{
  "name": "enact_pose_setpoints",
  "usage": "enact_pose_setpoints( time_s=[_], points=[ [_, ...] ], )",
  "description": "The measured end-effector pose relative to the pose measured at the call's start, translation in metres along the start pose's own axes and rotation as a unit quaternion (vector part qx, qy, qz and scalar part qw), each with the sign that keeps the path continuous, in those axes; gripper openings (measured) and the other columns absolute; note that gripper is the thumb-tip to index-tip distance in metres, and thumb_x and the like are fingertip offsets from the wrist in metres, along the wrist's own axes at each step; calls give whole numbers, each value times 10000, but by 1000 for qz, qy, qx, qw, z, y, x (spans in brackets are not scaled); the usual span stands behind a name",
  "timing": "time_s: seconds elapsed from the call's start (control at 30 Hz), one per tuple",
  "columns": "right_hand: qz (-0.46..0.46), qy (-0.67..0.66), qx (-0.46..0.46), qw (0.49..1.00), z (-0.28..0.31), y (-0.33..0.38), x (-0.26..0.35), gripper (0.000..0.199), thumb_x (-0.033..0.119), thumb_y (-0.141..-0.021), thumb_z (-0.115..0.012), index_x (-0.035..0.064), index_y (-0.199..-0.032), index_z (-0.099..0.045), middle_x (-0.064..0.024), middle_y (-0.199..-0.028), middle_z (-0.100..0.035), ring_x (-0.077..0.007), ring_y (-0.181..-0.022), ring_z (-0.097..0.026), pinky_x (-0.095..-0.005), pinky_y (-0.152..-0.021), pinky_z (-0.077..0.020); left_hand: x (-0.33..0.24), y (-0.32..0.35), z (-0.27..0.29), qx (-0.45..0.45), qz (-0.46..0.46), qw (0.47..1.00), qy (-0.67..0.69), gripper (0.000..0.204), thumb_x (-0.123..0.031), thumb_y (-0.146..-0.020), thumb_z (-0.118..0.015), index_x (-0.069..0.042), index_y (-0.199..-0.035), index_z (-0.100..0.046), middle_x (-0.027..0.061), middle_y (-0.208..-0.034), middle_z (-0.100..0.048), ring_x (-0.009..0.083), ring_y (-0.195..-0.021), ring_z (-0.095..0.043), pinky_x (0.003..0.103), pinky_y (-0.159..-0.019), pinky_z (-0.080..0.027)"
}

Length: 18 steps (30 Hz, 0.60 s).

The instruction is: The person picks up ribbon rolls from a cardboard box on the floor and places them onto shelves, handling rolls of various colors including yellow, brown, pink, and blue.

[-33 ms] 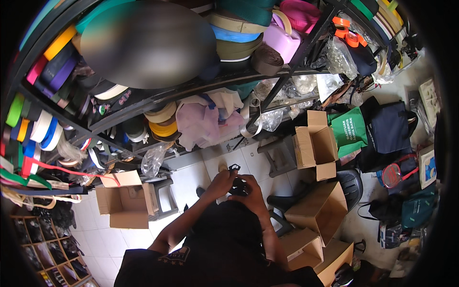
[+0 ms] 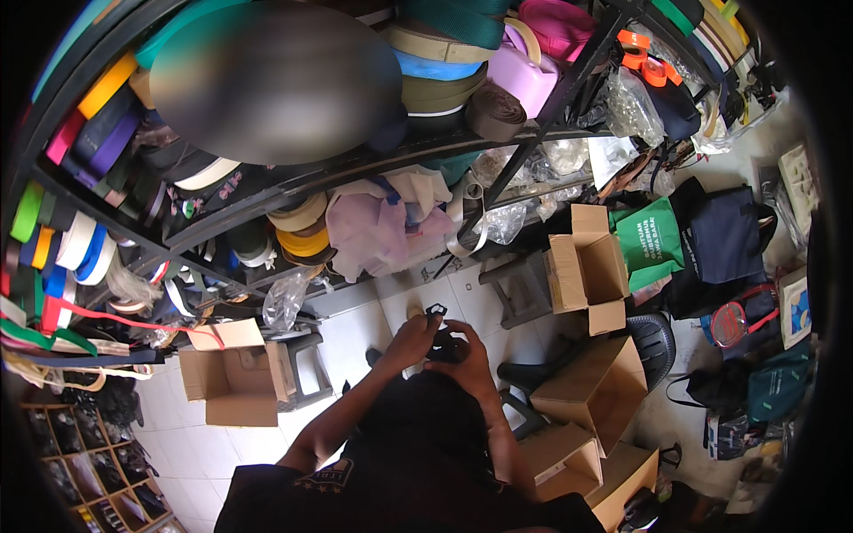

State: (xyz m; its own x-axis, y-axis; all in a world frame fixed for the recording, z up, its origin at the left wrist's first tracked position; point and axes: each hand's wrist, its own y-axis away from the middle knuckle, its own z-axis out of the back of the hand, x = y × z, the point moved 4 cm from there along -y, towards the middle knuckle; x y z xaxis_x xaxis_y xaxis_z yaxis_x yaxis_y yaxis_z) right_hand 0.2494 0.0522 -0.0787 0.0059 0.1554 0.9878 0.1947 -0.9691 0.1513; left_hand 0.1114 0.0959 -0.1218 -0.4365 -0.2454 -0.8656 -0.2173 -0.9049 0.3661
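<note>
In front of my body, my left hand [image 2: 412,344] is closed, thumb and fingers pinched on a small black openwork piece [image 2: 436,310] that sticks out past the fingertips. Its exact kind is too small to tell. Close beside it, my right hand [image 2: 468,357] curves its fingers and thumb around a dark bundle [image 2: 448,346], which looks like several small black pieces. The palm and fingers hide part of that bundle. Both hands are near each other above my dark clothing.
An open cardboard box [image 2: 233,384] sits at left by a grey stool [image 2: 308,373]. More boxes [image 2: 593,391] stand at right beside a black seat [image 2: 651,351]. Ahead, a black metal rack [image 2: 267,200] bears strap rolls. A compartment shelf [image 2: 93,462] is lower left; bags [image 2: 724,235] lie at right.
</note>
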Motion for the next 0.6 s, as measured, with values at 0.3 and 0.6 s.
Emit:
enact_pose_setpoints(
  time_s=[0.3, 0.6],
  points=[
    [133, 146, 60, 978, 43, -59, 50, 658, 13, -637, -869, 19, -1215, -557, -101, -1209, -589, -181, -1062, -607, -303, -866, -533, -85, -26, 48, -105, -159, 981, 20, 222, -171, -870, -658, 49, -902, -652, 244, -801, -646, 403, -765, -640, 418, -685, -492],
    [133, -5, 76, 988, 81, -95, 68, 679, 38, -733, -802, 48, -1345, -510, -100, -1341, -449, -218, -1166, -544, -340, -948, -482, -109, -60, 39, -132, -162, 978, -10, 255, -178, -930, -600, 57, -837, -560, 256, -857, -569, 429, -763, -548, 448, -674, -409]
  ],
)
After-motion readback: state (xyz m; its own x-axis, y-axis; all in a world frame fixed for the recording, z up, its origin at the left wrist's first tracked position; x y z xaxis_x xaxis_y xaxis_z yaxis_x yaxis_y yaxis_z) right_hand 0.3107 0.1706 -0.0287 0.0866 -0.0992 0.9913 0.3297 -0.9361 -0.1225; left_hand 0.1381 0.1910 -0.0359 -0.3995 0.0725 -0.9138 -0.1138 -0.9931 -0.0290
